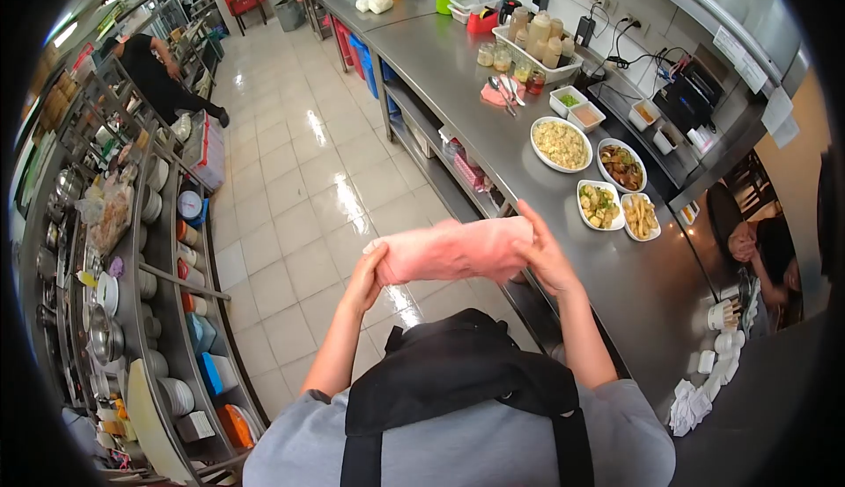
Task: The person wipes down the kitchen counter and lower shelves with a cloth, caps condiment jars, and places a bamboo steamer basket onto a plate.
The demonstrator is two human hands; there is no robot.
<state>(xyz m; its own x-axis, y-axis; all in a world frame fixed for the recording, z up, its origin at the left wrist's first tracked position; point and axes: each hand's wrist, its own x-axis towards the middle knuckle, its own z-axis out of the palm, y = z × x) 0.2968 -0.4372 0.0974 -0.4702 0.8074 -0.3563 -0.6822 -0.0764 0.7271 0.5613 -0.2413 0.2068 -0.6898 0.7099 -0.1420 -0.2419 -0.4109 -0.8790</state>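
A folded pink cloth is stretched level between my two hands, in front of my chest and above the tiled floor. At its left end, my left hand is closed with the thumb on top of the edge. My right hand pinches the other end, its index finger pointing up past the cloth's corner. To the right on the steel counter are a bowl of fried rice, a bowl of dark stir-fry, a dish of vegetable pieces and a dish of fries.
Spoons lie on another pink cloth beside a basket of sauce bottles. A steel shelf rack with bowls and tubs lines the left. A person in black bends at the far-left shelves. Another person is at far right.
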